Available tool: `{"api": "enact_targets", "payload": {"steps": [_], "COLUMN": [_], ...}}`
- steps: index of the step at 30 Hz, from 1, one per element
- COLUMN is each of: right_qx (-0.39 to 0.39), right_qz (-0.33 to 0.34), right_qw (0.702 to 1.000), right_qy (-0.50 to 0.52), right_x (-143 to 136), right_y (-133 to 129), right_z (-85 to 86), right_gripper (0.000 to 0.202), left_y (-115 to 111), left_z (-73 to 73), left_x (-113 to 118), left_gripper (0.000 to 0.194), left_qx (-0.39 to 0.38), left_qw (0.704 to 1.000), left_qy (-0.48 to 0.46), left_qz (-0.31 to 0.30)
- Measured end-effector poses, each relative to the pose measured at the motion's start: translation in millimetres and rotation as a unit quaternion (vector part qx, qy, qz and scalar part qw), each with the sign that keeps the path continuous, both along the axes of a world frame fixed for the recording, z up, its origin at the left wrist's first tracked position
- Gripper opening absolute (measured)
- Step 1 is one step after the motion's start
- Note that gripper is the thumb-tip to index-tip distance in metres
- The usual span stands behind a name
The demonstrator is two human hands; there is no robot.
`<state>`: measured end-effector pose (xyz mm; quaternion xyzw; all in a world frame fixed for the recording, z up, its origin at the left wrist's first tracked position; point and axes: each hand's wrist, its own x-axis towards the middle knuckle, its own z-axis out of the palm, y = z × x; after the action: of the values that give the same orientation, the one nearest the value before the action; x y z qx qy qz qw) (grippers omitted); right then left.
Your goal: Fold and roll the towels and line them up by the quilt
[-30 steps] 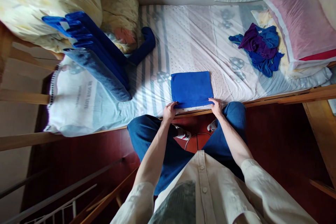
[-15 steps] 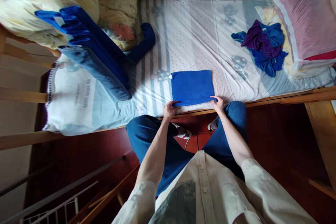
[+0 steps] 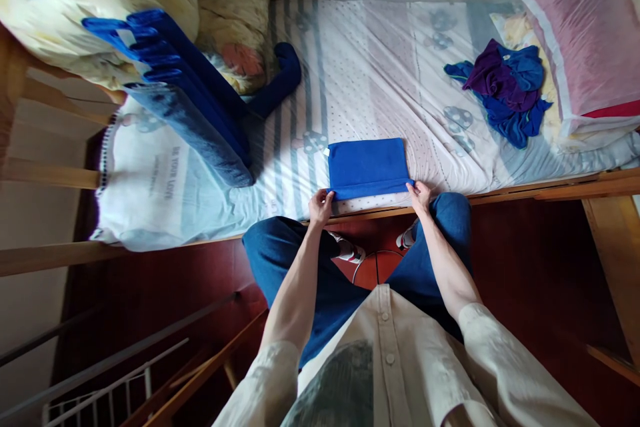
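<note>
A flat blue cloth (image 3: 369,163) lies on the bed near its front edge, with a narrow strip turned up along the side closest to me. My left hand (image 3: 321,207) pinches the near left corner of that strip. At the near right corner, the fingers of my right hand (image 3: 418,196) are closed on the cloth too. A small white tag sticks out at the cloth's left edge. Over on the left of the bed stands a row of folded blue cloths (image 3: 195,97), with a grey-blue folded one (image 3: 193,133) in front.
Crumpled purple and blue cloths (image 3: 505,87) lie on the right of the bed, beside a pink pillow (image 3: 583,40). Yellowish bedding (image 3: 230,7) is piled at the back left. The bed's wooden edge (image 3: 525,195) runs before my knees.
The cloth's near edge has been folded further over, making a wider strip, and my hands have moved slightly with it. The whole view has shifted a little.
</note>
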<state>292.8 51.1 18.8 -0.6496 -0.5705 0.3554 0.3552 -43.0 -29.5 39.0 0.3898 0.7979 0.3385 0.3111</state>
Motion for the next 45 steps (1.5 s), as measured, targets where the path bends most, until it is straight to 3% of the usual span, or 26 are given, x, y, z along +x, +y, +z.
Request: {"api": "enact_targets", "payload": {"steps": [8, 17, 24, 31, 39, 45], "right_qx": [-0.031, -0.003, -0.021, -0.036, -0.070, -0.075], "right_qz": [0.026, 0.039, 0.044, 0.042, 0.051, 0.047], "right_qw": [0.997, 0.999, 0.998, 0.996, 0.994, 0.995], "right_qy": [-0.073, -0.026, -0.046, -0.074, -0.068, -0.049], "right_x": [1, -5, -3, 0, 3, 3], "right_y": [-3, -3, -5, -4, 2, 2], "right_z": [3.5, 13.3, 11.6, 5.4, -0.5, -3.1], "right_gripper": [0.048, 0.050, 0.054, 0.045, 0.040, 0.043], "left_y": [-6, -12, -12, -9, 0, 2], "left_z": [-6.4, -2.5, -2.3, -11.4, -22.8, -31.3], "left_x": [3, 2, 2, 0, -1, 3], "left_gripper": [0.024, 0.028, 0.025, 0.025, 0.019, 0.017], "left_qx": [-0.076, -0.032, -0.037, -0.045, -0.108, -0.092], "left_qw": [0.994, 0.996, 0.997, 0.997, 0.992, 0.993], "left_qy": [0.083, 0.085, 0.066, 0.060, 0.061, 0.060], "left_qz": [0.006, -0.008, 0.005, 0.012, 0.015, 0.044]}}
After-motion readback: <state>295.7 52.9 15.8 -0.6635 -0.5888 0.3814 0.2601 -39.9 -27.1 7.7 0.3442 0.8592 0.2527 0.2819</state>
